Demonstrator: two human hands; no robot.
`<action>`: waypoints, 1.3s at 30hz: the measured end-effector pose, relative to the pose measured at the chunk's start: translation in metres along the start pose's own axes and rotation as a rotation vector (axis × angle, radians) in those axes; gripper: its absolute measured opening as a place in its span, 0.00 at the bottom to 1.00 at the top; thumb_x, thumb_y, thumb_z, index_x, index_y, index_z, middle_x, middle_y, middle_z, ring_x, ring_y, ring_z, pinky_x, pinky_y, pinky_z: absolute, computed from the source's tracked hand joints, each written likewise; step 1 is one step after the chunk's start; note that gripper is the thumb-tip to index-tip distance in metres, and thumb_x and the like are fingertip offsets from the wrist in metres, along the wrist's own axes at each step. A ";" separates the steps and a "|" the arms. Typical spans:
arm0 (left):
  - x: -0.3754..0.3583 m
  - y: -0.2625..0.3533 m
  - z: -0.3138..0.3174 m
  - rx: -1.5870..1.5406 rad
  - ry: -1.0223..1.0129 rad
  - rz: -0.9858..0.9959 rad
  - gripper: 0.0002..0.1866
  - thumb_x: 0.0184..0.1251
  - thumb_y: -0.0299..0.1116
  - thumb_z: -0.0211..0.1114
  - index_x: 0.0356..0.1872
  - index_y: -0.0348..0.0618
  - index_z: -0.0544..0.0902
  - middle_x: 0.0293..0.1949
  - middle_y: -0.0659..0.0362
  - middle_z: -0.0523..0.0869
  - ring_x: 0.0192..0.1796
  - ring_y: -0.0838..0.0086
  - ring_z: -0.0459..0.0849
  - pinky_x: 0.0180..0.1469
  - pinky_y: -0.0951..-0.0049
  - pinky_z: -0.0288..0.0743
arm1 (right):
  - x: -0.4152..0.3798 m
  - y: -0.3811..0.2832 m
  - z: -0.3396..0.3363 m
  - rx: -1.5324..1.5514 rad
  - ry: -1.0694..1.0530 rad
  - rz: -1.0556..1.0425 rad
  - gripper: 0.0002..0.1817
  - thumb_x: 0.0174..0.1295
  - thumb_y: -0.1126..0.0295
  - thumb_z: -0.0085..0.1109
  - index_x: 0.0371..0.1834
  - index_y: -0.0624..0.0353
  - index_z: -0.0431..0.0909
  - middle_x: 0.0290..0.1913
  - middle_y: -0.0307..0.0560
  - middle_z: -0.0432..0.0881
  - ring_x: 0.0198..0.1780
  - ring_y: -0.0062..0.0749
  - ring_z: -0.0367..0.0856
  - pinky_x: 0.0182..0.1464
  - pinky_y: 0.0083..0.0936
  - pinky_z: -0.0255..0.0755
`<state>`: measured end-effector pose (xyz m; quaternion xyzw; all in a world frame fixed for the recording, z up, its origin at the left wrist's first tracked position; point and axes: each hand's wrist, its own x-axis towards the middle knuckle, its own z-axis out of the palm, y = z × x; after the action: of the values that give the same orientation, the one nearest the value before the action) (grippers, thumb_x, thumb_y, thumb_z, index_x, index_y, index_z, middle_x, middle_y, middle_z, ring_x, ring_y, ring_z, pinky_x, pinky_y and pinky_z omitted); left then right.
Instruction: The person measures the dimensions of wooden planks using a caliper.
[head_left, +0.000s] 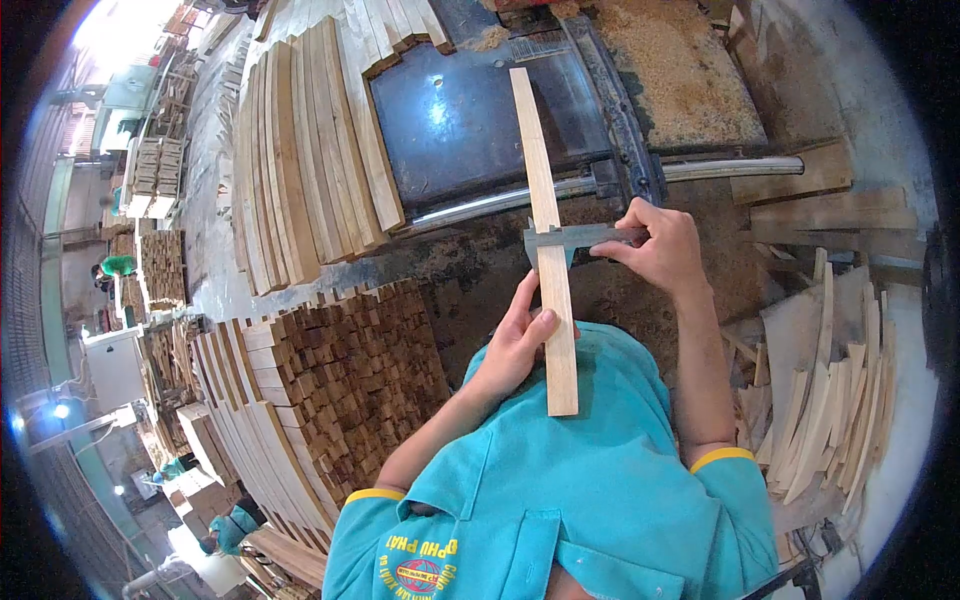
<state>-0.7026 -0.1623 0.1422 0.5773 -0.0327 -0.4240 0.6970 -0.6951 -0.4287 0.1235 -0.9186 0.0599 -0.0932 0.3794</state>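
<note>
Holds a long, narrow, pale wooden strip [557,330] in the left hand [518,340], just below the centre, with the thumb on its upper face and the other fingers along its 9 o'clock edge. Runs, as a length of wood, from 12 o'clock, before a dark blue, flat-topped counter [450,130], to 5 o'clock, over a teal, yellow-trimmed work shirt [640,470]. Grips a grey metal sliding caliper [590,236] in the right hand [660,245], between 2 and 3 o'clock, with fingers pinched narrow around the beam. Lays the caliper crosswise over the strip, with the jaws about its width; cannot tell about contact at both edges. Around these: long pale boards [300,150] side by side between 10 and 11 o'clock, a stack of brown-ended wooden pieces [360,380] at 8, loose thin wood offcuts [830,420] towards 4, and tan sawdust [660,80] at 1.
</note>
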 end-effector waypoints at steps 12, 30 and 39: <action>0.001 0.015 0.003 -0.197 -0.057 -0.089 0.35 0.79 0.44 0.50 0.83 0.47 0.53 0.50 0.46 0.86 0.53 0.67 0.86 0.57 0.66 0.81 | -0.002 0.003 0.008 0.216 -0.019 0.049 0.21 0.54 0.56 0.82 0.36 0.57 0.81 0.33 0.47 0.88 0.32 0.40 0.87 0.35 0.36 0.78; 0.005 -0.007 -0.023 -0.482 -0.169 -0.150 0.32 0.77 0.39 0.44 0.80 0.46 0.56 0.48 0.47 0.83 0.54 0.62 0.86 0.61 0.58 0.80 | 0.000 -0.005 0.005 0.356 0.139 0.060 0.18 0.58 0.67 0.79 0.49 0.55 0.82 0.36 0.44 0.87 0.39 0.34 0.86 0.44 0.32 0.78; 0.003 -0.001 -0.007 -0.278 0.042 -0.140 0.36 0.74 0.41 0.55 0.80 0.44 0.59 0.50 0.52 0.82 0.46 0.63 0.87 0.50 0.62 0.85 | -0.011 -0.027 0.016 0.803 0.194 0.083 0.19 0.67 0.69 0.73 0.58 0.60 0.80 0.47 0.38 0.86 0.43 0.24 0.81 0.48 0.25 0.77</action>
<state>-0.6977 -0.1589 0.1377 0.4848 0.0814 -0.4599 0.7395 -0.7015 -0.3966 0.1301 -0.6814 0.0911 -0.1800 0.7035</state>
